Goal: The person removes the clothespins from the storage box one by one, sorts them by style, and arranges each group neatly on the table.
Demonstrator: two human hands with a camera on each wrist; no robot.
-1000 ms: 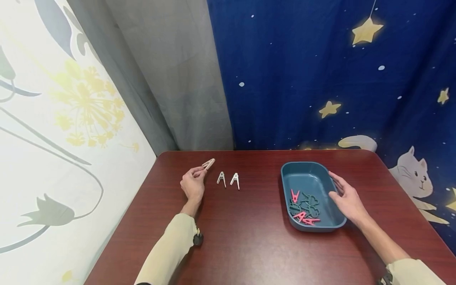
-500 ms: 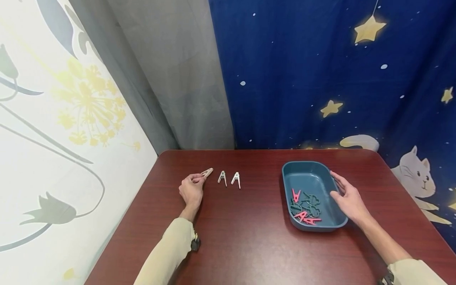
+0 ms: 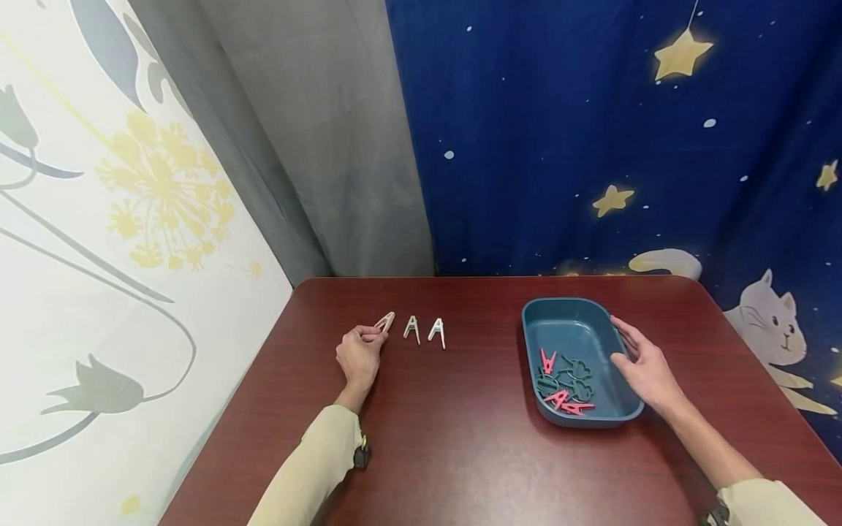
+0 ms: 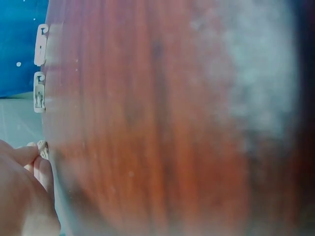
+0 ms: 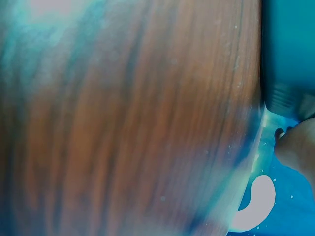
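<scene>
My left hand (image 3: 359, 358) pinches a white clothespin (image 3: 385, 320) between thumb and fingers, close over the table at the back left. Right of it, two more white clothespins (image 3: 411, 329) lie in a row, legs toward me; the left wrist view shows this pair of clothespins (image 4: 40, 92) end-on. My right hand (image 3: 647, 372) holds the right side of a blue plastic tub (image 3: 531, 380), thumb over the rim and fingers along the outer wall. Inside, near its front left, are three pink clothespins (image 3: 547, 361) and several dark green cloud-shaped clips (image 3: 579, 391).
The dark red wooden table (image 3: 447, 453) ends at a back edge against a grey curtain (image 3: 342, 183) and a blue star-patterned curtain (image 3: 526, 146). A white floral wall panel (image 3: 131, 307) runs along the left side.
My left hand has lowered the white clothespin toward the table, into line with the other two. The right hand stays at the tub, which has not moved.
</scene>
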